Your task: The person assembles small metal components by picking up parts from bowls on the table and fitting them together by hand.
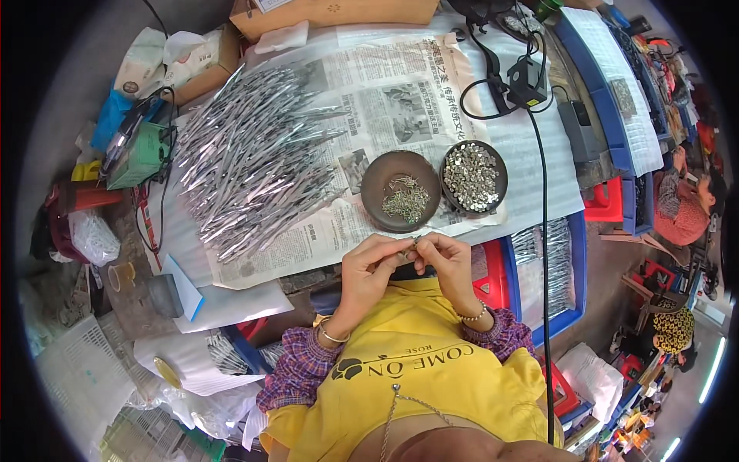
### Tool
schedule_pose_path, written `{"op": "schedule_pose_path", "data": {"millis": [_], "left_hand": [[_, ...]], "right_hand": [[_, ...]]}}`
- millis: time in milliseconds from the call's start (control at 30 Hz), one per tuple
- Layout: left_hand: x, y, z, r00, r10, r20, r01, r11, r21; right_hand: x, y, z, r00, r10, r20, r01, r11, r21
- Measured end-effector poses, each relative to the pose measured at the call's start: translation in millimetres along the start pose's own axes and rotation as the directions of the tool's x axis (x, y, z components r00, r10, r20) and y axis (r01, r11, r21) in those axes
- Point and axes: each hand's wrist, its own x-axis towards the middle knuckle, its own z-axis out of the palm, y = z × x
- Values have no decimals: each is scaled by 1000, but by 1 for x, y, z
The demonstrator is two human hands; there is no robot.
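Note:
My left hand (pixel 371 267) and my right hand (pixel 446 264) meet just in front of the table edge. Both are closed, fingertips pinched together around a small piece too tiny and covered to name. Just beyond them stands a brown round bowl (pixel 379 175) with a heap of small thin metal pins (pixel 406 200). Beside it on the right, a dark bowl (pixel 446 192) holds many small round silver pieces (pixel 471 177). A wide pile of long, slim silver metal pieces (pixel 254 154) lies to the left on newspaper (pixel 385 85).
Blue trays (pixel 583 262) with more slim metal pieces stand right of the table. A black cable (pixel 545 231) crosses the view beside my right arm. At the left are a green box (pixel 146 154) and a paper cup (pixel 121 276). Other people (pixel 681 208) sit far right.

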Motion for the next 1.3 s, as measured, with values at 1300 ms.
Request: {"op": "schedule_pose_path", "data": {"millis": [1300], "left_hand": [[0,0,1,981,-183,70,187,981,-48]], "right_hand": [[6,-7,-8,983,-182,3,176,948,-265]]}}
